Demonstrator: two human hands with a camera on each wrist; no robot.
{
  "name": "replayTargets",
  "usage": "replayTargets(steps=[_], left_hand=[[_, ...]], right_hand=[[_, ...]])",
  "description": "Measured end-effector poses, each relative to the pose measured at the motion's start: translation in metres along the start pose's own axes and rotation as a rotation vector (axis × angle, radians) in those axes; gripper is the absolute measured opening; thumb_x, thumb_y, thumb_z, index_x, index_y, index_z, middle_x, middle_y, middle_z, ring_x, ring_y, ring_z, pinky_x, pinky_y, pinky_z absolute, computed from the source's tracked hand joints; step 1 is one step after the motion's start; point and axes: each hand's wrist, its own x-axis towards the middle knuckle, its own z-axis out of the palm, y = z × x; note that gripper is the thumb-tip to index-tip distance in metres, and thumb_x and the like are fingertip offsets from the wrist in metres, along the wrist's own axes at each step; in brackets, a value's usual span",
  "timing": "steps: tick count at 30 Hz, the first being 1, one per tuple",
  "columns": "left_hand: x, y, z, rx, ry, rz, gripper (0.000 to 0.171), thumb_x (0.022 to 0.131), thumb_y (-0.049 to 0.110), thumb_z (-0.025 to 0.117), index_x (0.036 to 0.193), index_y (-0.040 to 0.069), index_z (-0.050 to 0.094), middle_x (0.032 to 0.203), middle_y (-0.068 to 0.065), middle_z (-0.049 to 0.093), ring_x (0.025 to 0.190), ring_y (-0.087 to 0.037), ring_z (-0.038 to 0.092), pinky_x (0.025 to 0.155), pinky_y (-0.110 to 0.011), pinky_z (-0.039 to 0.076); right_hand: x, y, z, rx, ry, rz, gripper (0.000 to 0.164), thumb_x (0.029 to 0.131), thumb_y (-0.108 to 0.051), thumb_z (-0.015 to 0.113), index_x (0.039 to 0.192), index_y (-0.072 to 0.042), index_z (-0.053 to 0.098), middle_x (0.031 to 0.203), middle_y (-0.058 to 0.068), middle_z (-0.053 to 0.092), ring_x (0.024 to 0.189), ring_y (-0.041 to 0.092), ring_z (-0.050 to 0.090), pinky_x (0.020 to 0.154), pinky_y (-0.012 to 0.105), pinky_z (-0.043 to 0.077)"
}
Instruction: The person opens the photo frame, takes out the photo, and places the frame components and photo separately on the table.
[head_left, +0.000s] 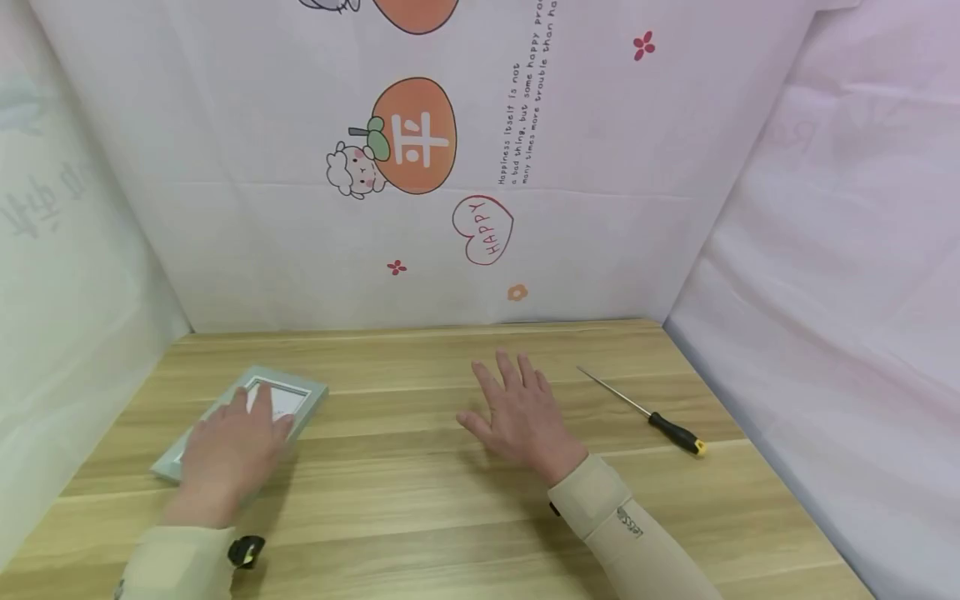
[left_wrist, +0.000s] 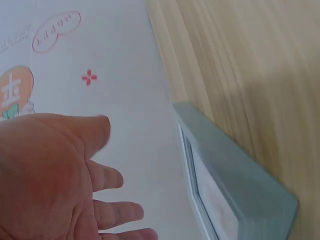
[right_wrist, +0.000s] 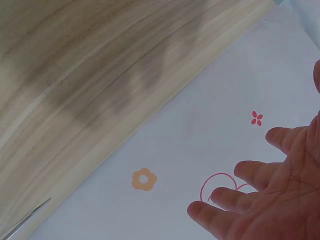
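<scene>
A pale grey-green picture frame (head_left: 314,402) lies flat at the left of the wooden table. Over it is my left hand (head_left: 234,446), fingers spread and relaxed, hiding much of its middle. The left wrist view shows a gap between that hand (left_wrist: 55,175) and the picture frame (left_wrist: 235,170). Near the table's middle my right hand (head_left: 525,417) hovers palm down with its fingers spread and nothing in them. To its right lies a screwdriver (head_left: 671,432) with a black and yellow handle, its thin shaft pointing to the back left.
The wooden table (head_left: 390,500) ends at a white printed cloth (head_left: 300,250) hung behind it. More white cloth closes off the left and right sides. Each sleeve carries a strap at the wrist.
</scene>
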Motion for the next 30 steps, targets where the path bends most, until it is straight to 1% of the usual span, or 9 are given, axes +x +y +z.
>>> replayTargets(steps=[3,7,10,13,17,22,25,27,30], left_hand=[[-0.001,-0.020,-0.003,0.012,-0.019,-0.022,0.077,0.103,0.048,0.028,0.146,-0.015,0.022,0.142,-0.048,0.023,0.118,-0.068,0.032,0.094,-0.075,0.032],[-0.001,-0.044,-0.004,0.002,-0.032,-0.052,0.073,0.103,0.040,0.031,0.142,-0.021,0.022,0.138,-0.050,0.025,0.116,-0.068,0.034,0.090,-0.075,0.036],[-0.001,-0.057,-0.005,-0.014,-0.051,-0.081,0.071,0.103,0.036,0.032,0.140,-0.023,0.021,0.136,-0.051,0.027,0.115,-0.067,0.034,0.089,-0.076,0.035],[-0.001,-0.066,-0.007,-0.037,-0.103,-0.133,0.068,0.102,0.034,0.033,0.141,-0.021,0.022,0.130,-0.047,0.036,0.107,-0.065,0.043,0.078,-0.073,0.042],[-0.001,-0.072,-0.009,-0.067,-0.164,-0.175,0.063,0.101,0.033,0.034,0.135,-0.020,0.026,0.117,-0.042,0.045,0.092,-0.059,0.052,0.066,-0.066,0.046],[-0.005,-0.072,-0.009,-0.088,-0.170,-0.168,0.054,0.101,0.027,0.032,0.129,-0.019,0.032,0.107,-0.040,0.052,0.083,-0.051,0.056,0.063,-0.062,0.047],[-0.005,-0.072,-0.009,-0.099,-0.169,-0.165,0.045,0.099,0.022,0.028,0.121,-0.015,0.041,0.097,-0.033,0.056,0.075,-0.040,0.055,0.059,-0.057,0.047],[-0.005,-0.072,-0.009,-0.101,-0.173,-0.169,0.040,0.098,0.018,0.026,0.116,-0.012,0.045,0.093,-0.029,0.057,0.073,-0.037,0.053,0.058,-0.054,0.046],[-0.004,-0.072,-0.009,-0.093,-0.180,-0.176,0.036,0.097,0.013,0.025,0.111,-0.011,0.047,0.089,-0.026,0.056,0.071,-0.034,0.051,0.055,-0.051,0.045]], right_hand=[[0.000,-0.001,-0.001,0.004,0.001,-0.004,0.081,0.091,-0.073,0.034,0.155,-0.023,0.031,0.159,0.019,0.026,0.142,0.047,0.018,0.109,0.064,0.026],[0.000,-0.003,-0.002,0.004,-0.013,-0.007,0.080,0.092,-0.072,0.034,0.155,-0.023,0.031,0.159,0.019,0.025,0.142,0.047,0.018,0.110,0.064,0.026],[0.000,-0.004,-0.002,-0.002,-0.023,-0.010,0.080,0.092,-0.072,0.034,0.156,-0.023,0.030,0.160,0.019,0.024,0.143,0.046,0.018,0.110,0.063,0.026],[-0.001,-0.004,-0.001,-0.003,-0.020,-0.010,0.080,0.092,-0.071,0.034,0.155,-0.023,0.030,0.160,0.018,0.025,0.143,0.046,0.018,0.109,0.063,0.027],[-0.003,-0.005,0.000,0.003,0.004,-0.015,0.079,0.092,-0.071,0.036,0.154,-0.023,0.033,0.159,0.019,0.027,0.142,0.047,0.020,0.108,0.064,0.028],[-0.005,-0.005,-0.001,0.012,0.035,-0.027,0.078,0.092,-0.070,0.038,0.153,-0.022,0.036,0.157,0.020,0.030,0.141,0.048,0.021,0.107,0.065,0.030],[-0.005,-0.006,-0.002,0.011,0.044,-0.031,0.078,0.092,-0.070,0.037,0.153,-0.022,0.036,0.156,0.021,0.031,0.141,0.048,0.022,0.106,0.065,0.030],[-0.005,-0.006,-0.002,0.009,0.047,-0.034,0.078,0.092,-0.070,0.037,0.153,-0.022,0.036,0.156,0.021,0.031,0.141,0.048,0.022,0.106,0.065,0.031],[-0.004,-0.007,-0.002,0.007,0.044,-0.038,0.078,0.092,-0.071,0.037,0.153,-0.022,0.035,0.156,0.021,0.031,0.140,0.048,0.023,0.106,0.065,0.031]])
